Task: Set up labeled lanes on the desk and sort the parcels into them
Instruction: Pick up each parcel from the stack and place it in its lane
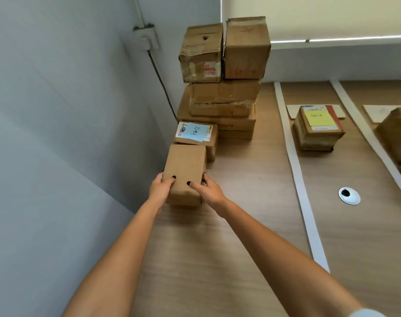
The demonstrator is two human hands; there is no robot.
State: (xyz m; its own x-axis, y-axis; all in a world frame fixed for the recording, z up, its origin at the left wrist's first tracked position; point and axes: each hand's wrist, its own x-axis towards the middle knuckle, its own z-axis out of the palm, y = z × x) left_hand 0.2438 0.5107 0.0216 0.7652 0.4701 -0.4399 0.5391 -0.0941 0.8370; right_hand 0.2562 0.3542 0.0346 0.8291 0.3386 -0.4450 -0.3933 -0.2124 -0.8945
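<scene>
1. Forearms reach forward over the desk point(240, 225) from the near edge, bare, converging on one plain box point(185, 172).
2. The left hand point(160, 187) clasps the box's left side, thumb laid across its top, the other fingers hidden behind the side.
3. The right hand point(208, 188) clasps the right side, thumb on top and fingers curled round the far edge; the box is squeezed between both palms, near the wall point(57, 133).
4. Just beyond the fingertips, touching the box, sits a blue-note box point(196, 133).
5. Past that stands a stack point(222, 88) of boxes, two on top side by side.
6. Right of the right hand, well apart, a white strip point(295, 175) runs away across the desk; a grommet point(349, 196) lies beyond it.
7. Farther right, a yellow-note box point(318, 126) sits between that strip and a second strip point(364, 131), partly on a card point(292, 112).
</scene>
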